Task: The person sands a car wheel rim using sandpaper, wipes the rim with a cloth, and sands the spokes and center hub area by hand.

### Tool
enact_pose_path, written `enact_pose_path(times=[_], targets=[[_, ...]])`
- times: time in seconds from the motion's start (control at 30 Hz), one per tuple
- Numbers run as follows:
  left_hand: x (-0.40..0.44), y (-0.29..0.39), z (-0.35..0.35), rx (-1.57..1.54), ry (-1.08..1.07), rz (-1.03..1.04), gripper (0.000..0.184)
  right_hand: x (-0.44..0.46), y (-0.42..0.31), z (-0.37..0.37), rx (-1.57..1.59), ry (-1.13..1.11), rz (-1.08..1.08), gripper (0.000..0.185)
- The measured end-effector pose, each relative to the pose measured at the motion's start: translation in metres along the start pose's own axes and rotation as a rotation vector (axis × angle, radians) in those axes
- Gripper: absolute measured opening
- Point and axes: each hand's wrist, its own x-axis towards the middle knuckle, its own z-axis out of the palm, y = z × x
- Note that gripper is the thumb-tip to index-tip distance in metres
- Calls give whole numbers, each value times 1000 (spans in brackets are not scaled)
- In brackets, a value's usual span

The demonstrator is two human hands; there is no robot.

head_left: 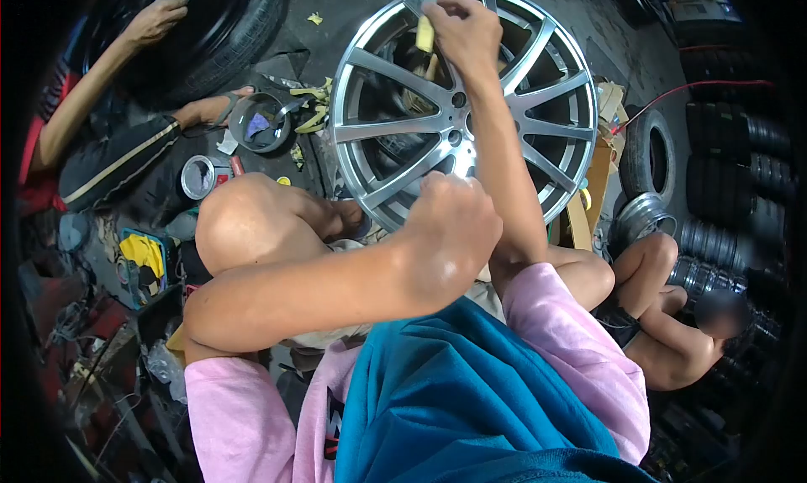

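Note:
A silver multi-spoke car wheel rim (395, 131) lies in front of my bent knees. Near its far edge, my right hand (466, 36) pinches a short yellow strip (424, 35) that looks like masking tape, close to a spoke. My left hand (451, 222) is curled closed over the near side of the rim, slightly blurred. Its fingertips are turned away from view, so anything inside it stays hidden.
Left of the rim, crumpled yellow tape (316, 117), a black bowl (261, 121) and an open can (199, 177) crowd the floor. A co-worker's hand (157, 21) is by a tire (239, 46). Another person (672, 340) crouches right, near a second rim (646, 218).

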Motion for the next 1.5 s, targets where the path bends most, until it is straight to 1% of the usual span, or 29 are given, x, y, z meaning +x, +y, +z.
enact_pose_path(times=[0.03,0.07,0.1,0.13,0.17,0.2,0.23,0.3,0.37,0.43,0.47,0.5,0.6,0.67,0.7,0.77,0.8,0.87,0.9,0.97,1.0,1.17,1.23,1.27,1.3,1.33,1.37,1.43,1.5], targets=[[1,-3,-2,-29,-34,-16,16,-2,1,-11,2,2,2,28],[5,-10,-5,-28,-37,-13,16,-10,4,-27,171,-28,85,29],[10,-20,-10,-143,-53,-60,17,-17,3,-44,338,-55,166,30],[14,-30,-12,-257,-70,-108,19,-25,2,-60,476,-53,313,31],[5,-45,-6,-235,81,14,25,-33,-1,-76,617,-51,458,32],[9,-53,0,-235,109,-26,29,-40,3,-90,624,-52,443,32],[17,-61,3,-234,135,-65,33,-50,4,-105,637,-70,499,31],[40,-80,1,-193,15,-243,46,-69,6,-127,524,-60,505,30],[53,-101,6,-26,148,-346,62,-88,17,-139,576,-59,569,30],[72,-136,27,87,314,-396,72,-102,19,-156,568,-112,677,30],[81,-152,36,193,355,-400,76,-110,19,-159,588,-79,671,31],[89,-172,52,257,448,-346,75,-117,18,-161,605,-45,666,31],[102,-176,62,392,451,-283,72,-134,29,-175,639,-53,701,29],[104,-159,58,271,191,-184,61,-141,37,-183,643,-53,722,29],[109,-147,42,42,100,-27,49,-146,36,-187,666,-47,701,29],[115,-112,11,-461,-87,-222,45,-152,30,-192,689,-30,693,29],[115,-109,8,-463,-97,-218,45,-150,21,-195,671,-64,641,28],[115,-107,4,-675,74,-174,42,-144,7,-200,657,-164,537,25],[113,-106,3,-673,77,-175,42,-140,0,-200,658,-165,535,25],[107,-102,2,-1000,-41,-132,36,-133,-16,-193,662,-265,502,24],[105,-99,4,-1077,-33,-141,28,-129,-24,-190,699,-277,475,22],[96,-112,-3,-1088,-17,-169,23,-104,-30,-191,654,-453,447,19],[91,-111,-10,-795,157,-117,25,-86,-27,-191,496,-521,303,19],[87,-112,-17,-799,161,-114,25,-74,-30,-196,392,-513,319,20],[82,-110,-31,-689,216,-175,27,-61,-6,-192,274,-452,222,22],[78,-107,-40,-578,271,-236,28,-45,8,-192,230,-389,188,23],[76,-103,-44,-582,275,-232,28,-27,22,-192,186,-324,153,24],[71,-94,-47,-582,340,-270,33,8,67,-186,-9,-193,199,27],[66,-83,-41,-587,350,-244,31,32,88,-183,-59,-138,196,28]])
